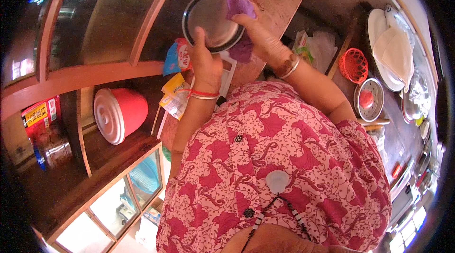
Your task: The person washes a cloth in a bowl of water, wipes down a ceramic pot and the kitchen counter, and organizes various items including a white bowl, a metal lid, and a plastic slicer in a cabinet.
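Observation:
A round lid or shallow container (213,16) with a dark rim and a dull, greyish face is held up between my hands. My left hand (206,63) grips its lower left edge, the thumb lying across the face. On the opposite edge, my right hand (254,31) pinches a purple cloth (241,6) against the rim. More of the cloth hangs below that hand. Whether the round face is glass, plastic or metal, I cannot tell. Beside my left wrist are a blue and red packet (176,57) and a yellow and clear packet (175,93).
A wooden cabinet with glass panes (117,15) stands at the left. Its shelf holds a red tub with a pale lid (121,114) and a jar (53,148). On the right counter are a red basket (353,65), a perforated metal bowl (376,91) and white plates (377,25).

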The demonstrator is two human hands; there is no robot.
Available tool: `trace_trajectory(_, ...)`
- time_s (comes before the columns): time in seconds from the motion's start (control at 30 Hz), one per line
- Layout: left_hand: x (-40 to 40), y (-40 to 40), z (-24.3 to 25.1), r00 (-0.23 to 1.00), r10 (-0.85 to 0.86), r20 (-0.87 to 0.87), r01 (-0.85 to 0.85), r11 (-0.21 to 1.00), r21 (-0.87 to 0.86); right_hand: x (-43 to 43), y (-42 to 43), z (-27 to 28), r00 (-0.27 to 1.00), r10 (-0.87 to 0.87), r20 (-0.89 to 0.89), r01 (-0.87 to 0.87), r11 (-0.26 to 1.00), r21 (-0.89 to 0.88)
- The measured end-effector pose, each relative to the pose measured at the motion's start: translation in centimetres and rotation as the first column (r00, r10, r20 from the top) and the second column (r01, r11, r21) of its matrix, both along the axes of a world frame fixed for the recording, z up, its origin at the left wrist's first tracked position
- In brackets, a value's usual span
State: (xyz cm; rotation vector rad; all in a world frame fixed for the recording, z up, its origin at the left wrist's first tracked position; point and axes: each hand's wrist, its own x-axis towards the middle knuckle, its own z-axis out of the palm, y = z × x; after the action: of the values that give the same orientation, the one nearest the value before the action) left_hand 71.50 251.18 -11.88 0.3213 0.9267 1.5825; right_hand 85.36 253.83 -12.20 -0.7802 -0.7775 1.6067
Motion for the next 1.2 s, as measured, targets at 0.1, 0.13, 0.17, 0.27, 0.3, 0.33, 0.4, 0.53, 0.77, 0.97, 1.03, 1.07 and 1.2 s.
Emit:
trace_trajectory(0.1, -1.4, -0.2, -0.1, 0.961, -0.229, -0.154, 0.246, 0.965, 0.096, 3.7, 1.7, 1.2, 0.953, 0.297, 0.053, -0.286, 0.945, -0.155)
trace_trajectory(0.13, -1.4, 0.2, 0.9, 0.928, -0.329, -0.173, 0.35, 0.931, 0.104, 6.2, 3.7, -0.6, 0.907, 0.381, 0.18, -0.385, 0.923, -0.017)
trace_trajectory(0.17, -1.8, 0.6, 1.5, 0.891, -0.408, -0.198, 0.432, 0.896, 0.1, 6.4, 3.9, 1.1, 0.874, 0.443, 0.197, -0.46, 0.887, 0.045)
trace_trajectory(0.27, -2.0, 1.0, 3.3, 0.797, -0.566, -0.208, 0.582, 0.813, 0.017, 6.6, 5.1, 2.9, 0.759, 0.565, 0.323, -0.61, 0.791, 0.049)
trace_trajectory(0.3, -1.9, 1.1, 3.2, 0.8, -0.562, -0.21, 0.578, 0.816, 0.021, 6.4, 5.2, 3.7, 0.723, 0.586, 0.365, -0.639, 0.768, 0.034)
trace_trajectory(0.33, -1.8, 1.2, 2.8, 0.837, -0.499, -0.226, 0.514, 0.858, 0.01, 6.1, 5.2, 4.2, 0.685, 0.605, 0.406, -0.667, 0.744, 0.017)
trace_trajectory(0.4, -1.8, 1.6, 1.8, 0.867, -0.435, -0.242, 0.45, 0.893, 0.005, 5.6, 4.6, 4.4, 0.718, 0.593, 0.366, -0.643, 0.766, 0.02)
trace_trajectory(0.53, -1.7, 2.1, 0.4, 0.977, -0.211, -0.036, 0.209, 0.976, -0.061, 2.6, 2.4, 1.2, 0.93, 0.319, 0.183, -0.318, 0.947, -0.037)
trace_trajectory(0.77, 0.4, 1.4, -0.4, 0.991, 0.014, 0.131, -0.004, 0.998, -0.07, -1.3, -1.3, 0.3, 0.99, -0.138, 0.005, 0.138, 0.99, -0.021)
trace_trajectory(0.97, -3.2, 1.8, 0.8, 0.867, -0.497, -0.029, 0.497, 0.867, 0.022, 6.0, 2.5, 0.8, 0.838, 0.508, 0.2, -0.482, 0.86, -0.166)
trace_trajectory(1.03, -3.1, 1.9, 0.8, 0.824, -0.518, -0.229, 0.537, 0.844, 0.024, 5.9, 3.0, 1.2, 0.821, 0.529, 0.217, -0.496, 0.848, -0.187)
trace_trajectory(1.07, -2.9, 2.1, -0.1, 0.878, -0.458, -0.135, 0.466, 0.884, 0.033, 5.8, 3.0, 1.3, 0.806, 0.545, 0.232, -0.506, 0.837, -0.208)
trace_trajectory(1.2, -1.2, 2.0, -1.6, 0.987, -0.158, 0.04, 0.16, 0.985, -0.068, 1.6, -0.3, -0.9, 0.996, 0.075, -0.043, -0.084, 0.958, -0.272)
